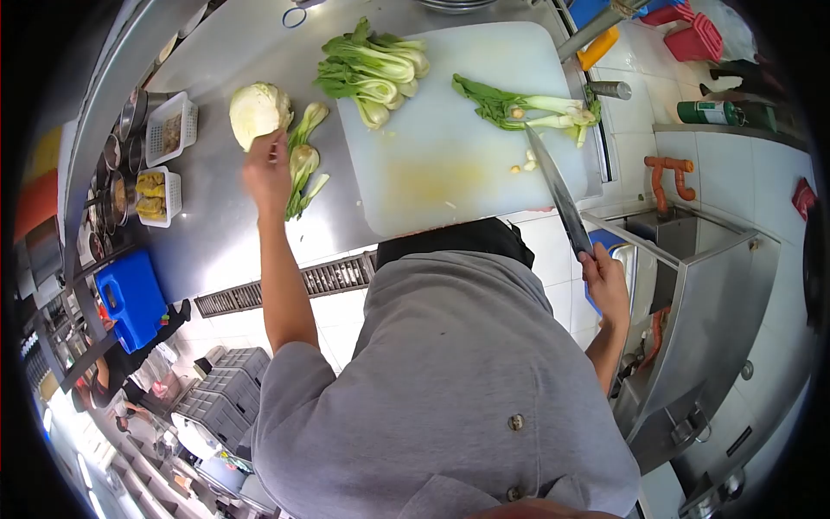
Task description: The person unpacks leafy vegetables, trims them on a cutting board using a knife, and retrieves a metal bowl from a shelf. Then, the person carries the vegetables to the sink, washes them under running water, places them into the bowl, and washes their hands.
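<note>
My right hand (pixel 605 277) is closed around the handle of a large kitchen knife (pixel 558 188). The blade's tip rests by a split bok choy (pixel 523 110) on the white cutting board (pixel 406 195). Small cut root ends (pixel 529 161) lie near the blade. On the left, my left hand (pixel 268 173) is over the steel counter with fingers curled together, overlapping the lower edge of a pale round cabbage (pixel 258 112). What they hold, if anything, is hidden. Beside that hand lie loose bok choy (pixel 304 164). A pile of bok choy (pixel 372 73) sits across the board's upper left edge.
White baskets (pixel 171 128) and a basket of yellow pieces (pixel 159 196) stand at the counter's left. A metal pole (pixel 596 30) crosses the board's upper right corner. Right of me is a steel sink cabinet (pixel 726 311). A person in dark clothes (pixel 130 368) is at lower left.
</note>
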{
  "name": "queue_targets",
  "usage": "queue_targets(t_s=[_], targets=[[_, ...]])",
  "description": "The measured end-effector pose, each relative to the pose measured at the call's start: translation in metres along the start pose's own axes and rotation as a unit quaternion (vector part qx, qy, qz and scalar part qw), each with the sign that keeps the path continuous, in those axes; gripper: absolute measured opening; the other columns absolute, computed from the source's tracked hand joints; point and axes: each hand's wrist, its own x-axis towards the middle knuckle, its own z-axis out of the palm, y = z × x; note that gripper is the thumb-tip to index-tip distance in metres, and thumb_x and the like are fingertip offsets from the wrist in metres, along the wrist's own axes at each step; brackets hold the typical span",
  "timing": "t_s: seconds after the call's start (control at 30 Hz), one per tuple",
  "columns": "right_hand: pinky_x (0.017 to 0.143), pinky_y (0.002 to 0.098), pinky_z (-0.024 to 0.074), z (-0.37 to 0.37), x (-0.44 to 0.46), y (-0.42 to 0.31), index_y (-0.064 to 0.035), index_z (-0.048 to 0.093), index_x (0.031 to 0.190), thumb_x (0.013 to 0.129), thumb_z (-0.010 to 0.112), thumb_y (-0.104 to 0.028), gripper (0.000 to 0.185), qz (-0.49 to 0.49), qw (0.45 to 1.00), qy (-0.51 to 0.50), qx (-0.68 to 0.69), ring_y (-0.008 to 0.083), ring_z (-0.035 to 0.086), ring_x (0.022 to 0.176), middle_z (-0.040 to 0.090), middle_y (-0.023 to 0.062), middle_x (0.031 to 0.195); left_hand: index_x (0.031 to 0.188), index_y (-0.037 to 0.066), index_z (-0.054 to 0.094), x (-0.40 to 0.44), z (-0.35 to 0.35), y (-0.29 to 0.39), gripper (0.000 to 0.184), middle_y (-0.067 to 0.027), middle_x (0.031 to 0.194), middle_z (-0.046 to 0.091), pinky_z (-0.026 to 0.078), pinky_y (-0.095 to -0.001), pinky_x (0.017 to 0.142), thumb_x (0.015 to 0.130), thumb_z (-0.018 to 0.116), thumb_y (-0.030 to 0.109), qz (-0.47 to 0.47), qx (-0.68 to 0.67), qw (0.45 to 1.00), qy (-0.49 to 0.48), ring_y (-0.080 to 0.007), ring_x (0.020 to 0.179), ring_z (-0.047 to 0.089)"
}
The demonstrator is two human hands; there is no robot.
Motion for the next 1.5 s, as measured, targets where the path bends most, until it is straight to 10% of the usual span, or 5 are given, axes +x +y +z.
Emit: queue_targets(t_s=[0.2, 0.43, 0.5, 0.63, 1.5], targets=[[0.048, 0.0374, 0.0333, -0.005, 0.023, -0.026, 0.0006, 0.045, 0.083, 0.096, 0.06, -0.014, 0.026, -0.051, 0.997, -0.035, -0.052, 0.0278, 0.036, 0.048, 0.046, 0.0175, 0.056, 0.112, 0.008, 0.071, 0.02, 0.065, 0.021, 0.032, -0.0126, 0.106, 0.069, 0.054, -0.0436, 0.079, 0.082, 0.073, 0.017, 0.038, 0.255, 0.966, -0.001, -0.0335, 0.094, 0.066], [0.048, 0.0392, 0.0344, -0.003, 0.018, -0.028, 0.0, 0.046, 0.085, 0.096, 0.062, -0.016, 0.025, -0.051, 0.998, -0.016, -0.046, 0.0331, 0.04, 0.049, 0.048, 0.0198, 0.057, 0.116, 0.006, 0.069, 0.012, 0.021, 0.079, 0.043, -0.0118, 0.093, 0.066, 0.052, -0.0403, 0.074, 0.075, 0.075, 0.012, 0.195, 0.137, 0.971, 0.026, -0.03, 0.082, 0.062], [0.049, 0.0405, 0.0355, 0.002, 0.013, -0.027, -0.0004, 0.047, 0.086, 0.095, 0.062, -0.017, 0.025, -0.03, 0.998, -0.01, -0.046, 0.0354, 0.042, 0.049, 0.048, 0.0206, 0.057, 0.12, 0.005, 0.067, -0.013, 0.015, 0.125, 0.048, -0.0135, 0.088, 0.063, 0.05, -0.0371, 0.074, 0.074, 0.076, 0.012, 0.114, -0.124, 0.975, -0.145, -0.0288, 0.078, 0.059], [0.057, 0.0525, 0.0409, 0.018, 0.007, -0.045, -0.0029, 0.05, 0.089, 0.095, 0.059, -0.02, 0.021, -0.076, 0.993, -0.027, -0.084, 0.0456, 0.058, 0.065, 0.056, 0.0243, 0.064, 0.124, 0.002, 0.064, -0.059, 0.079, 0.169, 0.048, -0.0127, 0.095, 0.06, 0.05, -0.0328, 0.074, 0.078, 0.075, 0.009, 0.104, -0.207, 0.907, -0.35, -0.023, 0.078, 0.059], [0.062, 0.0555, 0.0488, 0.045, -0.003, -0.072, -0.0022, 0.046, 0.1, 0.094, 0.051, -0.013, 0.014, -0.056, 0.967, -0.077, -0.238, 0.0449, 0.064, 0.072, 0.063, 0.0246, 0.073, 0.11, 0.002, 0.058, -0.081, 0.125, 0.187, 0.041, -0.0168, 0.1, 0.063, 0.054, -0.0457, 0.075, 0.072, 0.07, 0.014, 0.195, -0.086, 0.949, -0.231, -0.0381, 0.087, 0.064]])
